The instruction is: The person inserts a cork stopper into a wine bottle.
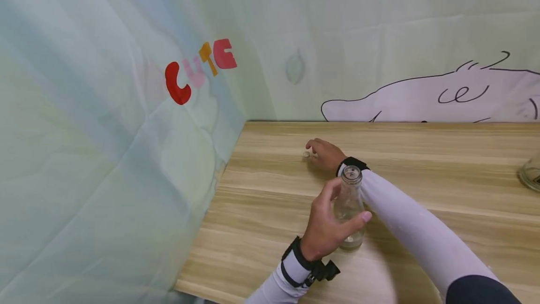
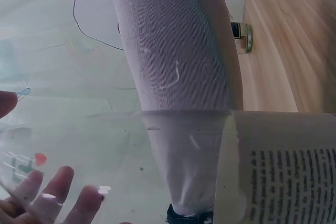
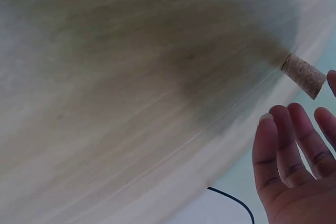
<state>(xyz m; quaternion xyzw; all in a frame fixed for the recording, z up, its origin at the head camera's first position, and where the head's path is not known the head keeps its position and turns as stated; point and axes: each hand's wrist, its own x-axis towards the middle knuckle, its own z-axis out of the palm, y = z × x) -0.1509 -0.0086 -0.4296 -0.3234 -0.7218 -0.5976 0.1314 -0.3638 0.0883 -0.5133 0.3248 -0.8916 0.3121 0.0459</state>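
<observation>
My left hand [image 1: 329, 224] grips a clear glass bottle [image 1: 350, 197], with the thumb on its near side and the fingers round the far side. The bottle has an open mouth and stands close over the table. In the left wrist view its printed paper label [image 2: 283, 171] shows, and fingertips [image 2: 58, 187] appear through the glass. A small cork [image 3: 304, 76] stands on the wooden table near the back. My right hand [image 1: 328, 155] reaches across to it, fingers loosely bent and spread around it, and in the right wrist view a gap shows between fingers and cork.
Another glass container [image 1: 530, 175] stands at the table's far right. Fabric sheets printed with drawings hang along the left and back edges of the wooden table [image 1: 261, 191]. My right forearm [image 1: 417, 219] passes behind the bottle.
</observation>
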